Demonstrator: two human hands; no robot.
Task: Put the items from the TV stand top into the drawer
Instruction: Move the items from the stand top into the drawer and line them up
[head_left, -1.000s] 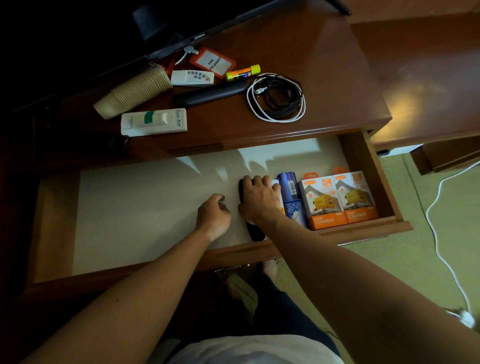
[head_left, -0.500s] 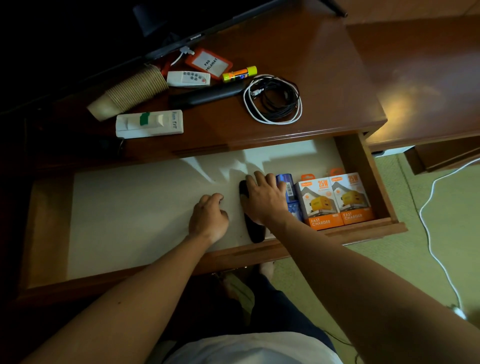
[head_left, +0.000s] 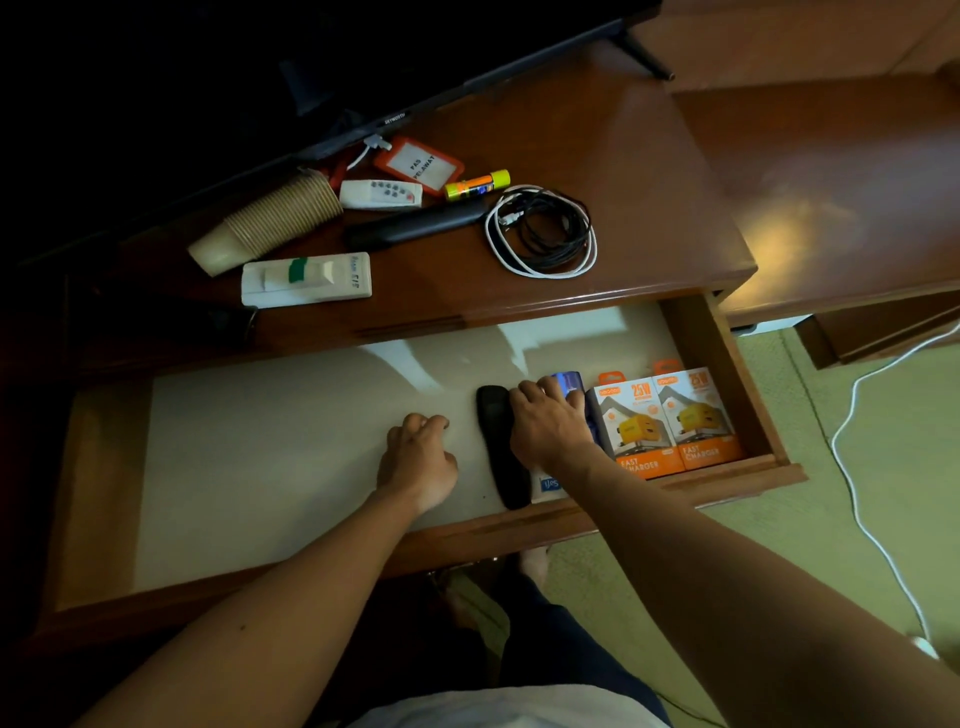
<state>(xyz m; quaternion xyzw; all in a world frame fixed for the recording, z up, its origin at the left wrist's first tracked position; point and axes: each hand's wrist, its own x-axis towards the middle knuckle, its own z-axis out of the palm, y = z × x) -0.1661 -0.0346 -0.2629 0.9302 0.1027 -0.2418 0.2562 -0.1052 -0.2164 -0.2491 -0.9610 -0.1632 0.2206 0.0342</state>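
Note:
The drawer (head_left: 727, 384) stands open under the TV stand top (head_left: 597, 156). Inside lie a black remote (head_left: 496, 447), a white pack (head_left: 548, 486), a blue can (head_left: 569, 379) and two orange charger boxes (head_left: 670, 421). My right hand (head_left: 550, 423) rests over the white pack, its fingers reaching the blue can, just right of the black remote. My left hand (head_left: 415, 457) sits on the drawer's white floor, fingers loosely curled and holding nothing. On the top lie stacked paper cups (head_left: 265, 223), a large white remote (head_left: 306, 280), a small white remote (head_left: 382, 195), an orange badge holder (head_left: 421, 166), a yellow stick (head_left: 478, 185), a long black device (head_left: 415, 228) and coiled cables (head_left: 540, 231).
A TV (head_left: 311, 67) stands along the back of the stand, its foot at the right. A second wooden surface (head_left: 831, 182) adjoins on the right. A white cord (head_left: 857, 467) trails over the green carpet. The drawer's left half shows bare white liner (head_left: 260, 441).
My right hand has slid a little to the right, off the black remote and over the white pack and blue can. My left hand has stayed put.

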